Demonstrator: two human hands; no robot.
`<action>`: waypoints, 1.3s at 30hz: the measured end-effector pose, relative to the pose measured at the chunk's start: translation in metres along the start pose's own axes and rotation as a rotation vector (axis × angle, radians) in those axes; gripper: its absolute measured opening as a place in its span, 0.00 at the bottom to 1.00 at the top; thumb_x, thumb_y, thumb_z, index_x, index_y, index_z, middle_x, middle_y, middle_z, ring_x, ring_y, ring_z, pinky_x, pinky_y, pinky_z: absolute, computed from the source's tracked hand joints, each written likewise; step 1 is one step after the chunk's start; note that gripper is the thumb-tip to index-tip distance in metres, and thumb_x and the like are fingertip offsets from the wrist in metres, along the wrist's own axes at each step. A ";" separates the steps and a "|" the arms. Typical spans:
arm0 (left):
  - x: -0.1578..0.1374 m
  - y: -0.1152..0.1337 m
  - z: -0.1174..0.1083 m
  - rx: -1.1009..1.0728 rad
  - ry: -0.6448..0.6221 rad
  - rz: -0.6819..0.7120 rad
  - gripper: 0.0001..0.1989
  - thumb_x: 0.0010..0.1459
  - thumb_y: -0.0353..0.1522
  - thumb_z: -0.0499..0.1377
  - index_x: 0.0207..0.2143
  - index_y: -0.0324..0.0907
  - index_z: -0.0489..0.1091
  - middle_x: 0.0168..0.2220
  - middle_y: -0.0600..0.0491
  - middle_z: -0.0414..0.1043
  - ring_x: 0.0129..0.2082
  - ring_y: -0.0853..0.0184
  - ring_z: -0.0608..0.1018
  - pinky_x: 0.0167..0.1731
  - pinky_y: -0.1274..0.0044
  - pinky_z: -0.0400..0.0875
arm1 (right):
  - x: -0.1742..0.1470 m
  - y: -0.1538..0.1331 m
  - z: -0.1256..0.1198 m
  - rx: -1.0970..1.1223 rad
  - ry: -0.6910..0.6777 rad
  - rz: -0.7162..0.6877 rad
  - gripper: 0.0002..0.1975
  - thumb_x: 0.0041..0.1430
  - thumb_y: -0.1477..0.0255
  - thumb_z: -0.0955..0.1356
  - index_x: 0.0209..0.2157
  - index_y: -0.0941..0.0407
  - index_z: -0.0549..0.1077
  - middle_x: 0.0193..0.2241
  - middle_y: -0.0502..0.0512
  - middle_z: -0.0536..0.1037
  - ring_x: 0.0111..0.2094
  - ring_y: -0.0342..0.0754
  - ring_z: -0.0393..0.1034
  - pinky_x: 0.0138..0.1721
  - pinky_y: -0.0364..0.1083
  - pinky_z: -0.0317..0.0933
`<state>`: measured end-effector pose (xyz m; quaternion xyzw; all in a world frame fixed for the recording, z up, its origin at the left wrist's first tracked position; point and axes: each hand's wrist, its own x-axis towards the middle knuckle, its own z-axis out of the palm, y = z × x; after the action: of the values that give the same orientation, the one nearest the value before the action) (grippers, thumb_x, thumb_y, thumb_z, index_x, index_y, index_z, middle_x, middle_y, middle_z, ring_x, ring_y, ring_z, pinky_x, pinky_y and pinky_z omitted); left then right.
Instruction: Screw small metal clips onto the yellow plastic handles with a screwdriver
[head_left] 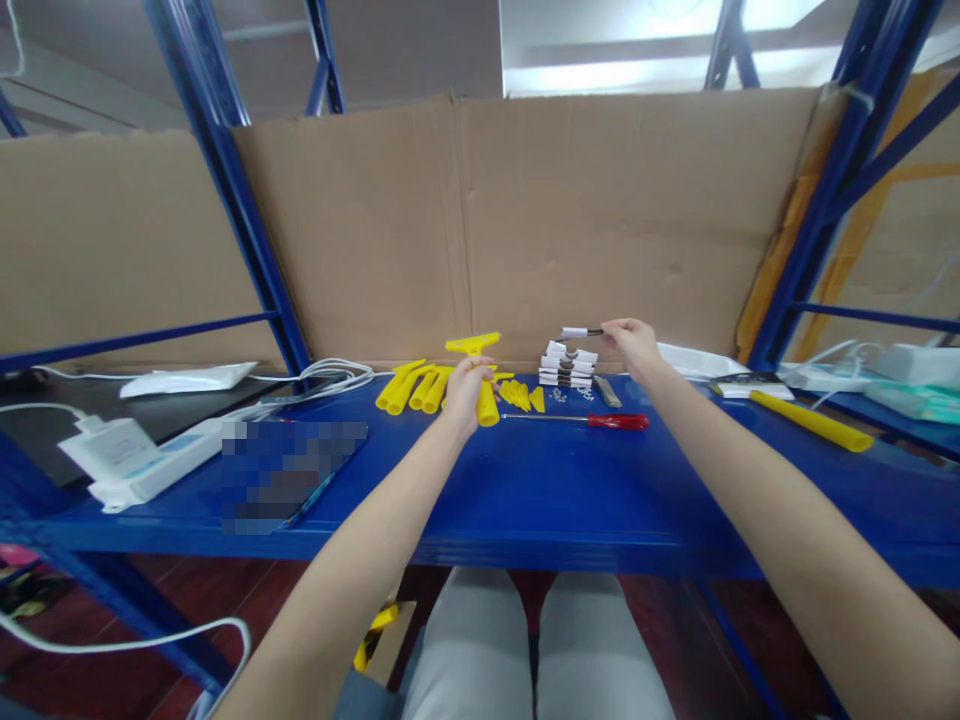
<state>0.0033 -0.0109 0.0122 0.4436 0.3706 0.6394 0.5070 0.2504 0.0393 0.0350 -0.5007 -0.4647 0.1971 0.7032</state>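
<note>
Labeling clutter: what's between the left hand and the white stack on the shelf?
Small flat yellow pieces, between the left hand and the white stack; shown in the head view.

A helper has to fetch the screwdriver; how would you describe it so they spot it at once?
Start at the blue table with the cardboard wall behind it. Near the table's middle, on the near side of the stack of white bundles, the screwdriver lies flat, tip toward the left hand. Its red handle sets it apart from the yellow and white things around it.
</note>
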 end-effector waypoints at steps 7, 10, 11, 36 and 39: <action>-0.009 0.000 0.005 -0.001 -0.036 -0.059 0.12 0.38 0.22 0.52 0.28 0.41 0.65 0.21 0.59 0.64 0.15 0.74 0.67 0.15 0.80 0.62 | 0.026 0.015 0.004 -0.169 -0.020 0.011 0.08 0.39 0.71 0.73 0.21 0.58 0.71 0.20 0.48 0.70 0.26 0.43 0.64 0.35 0.45 0.59; -0.013 0.001 0.008 0.011 -0.050 -0.099 0.12 0.38 0.22 0.53 0.28 0.41 0.65 0.21 0.58 0.64 0.15 0.74 0.67 0.15 0.80 0.62 | 0.034 0.024 0.009 -0.245 -0.014 -0.004 0.08 0.41 0.69 0.72 0.21 0.59 0.71 0.21 0.51 0.73 0.28 0.45 0.66 0.36 0.45 0.60; -0.014 0.002 0.009 0.011 -0.058 -0.110 0.12 0.38 0.22 0.53 0.29 0.41 0.65 0.22 0.58 0.65 0.14 0.74 0.67 0.14 0.80 0.62 | 0.037 0.027 0.011 -0.266 -0.015 -0.006 0.08 0.42 0.69 0.72 0.21 0.59 0.71 0.22 0.52 0.74 0.28 0.45 0.67 0.36 0.45 0.60; -0.021 0.005 0.010 -0.003 -0.151 -0.155 0.12 0.40 0.21 0.51 0.29 0.38 0.65 0.23 0.57 0.64 0.13 0.75 0.67 0.12 0.82 0.62 | 0.073 0.080 0.022 -0.607 -0.150 0.028 0.13 0.62 0.67 0.61 0.39 0.62 0.70 0.45 0.68 0.75 0.46 0.53 0.71 0.44 0.46 0.62; -0.021 0.005 0.010 0.011 -0.151 -0.163 0.11 0.40 0.21 0.51 0.29 0.39 0.65 0.23 0.57 0.65 0.13 0.75 0.67 0.11 0.82 0.62 | 0.072 0.081 0.024 -0.738 -0.206 0.034 0.16 0.62 0.66 0.60 0.41 0.63 0.71 0.46 0.68 0.75 0.47 0.54 0.69 0.45 0.46 0.61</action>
<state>0.0134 -0.0326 0.0165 0.4615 0.3698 0.5588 0.5813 0.2806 0.1391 -0.0031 -0.7056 -0.5641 0.0773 0.4219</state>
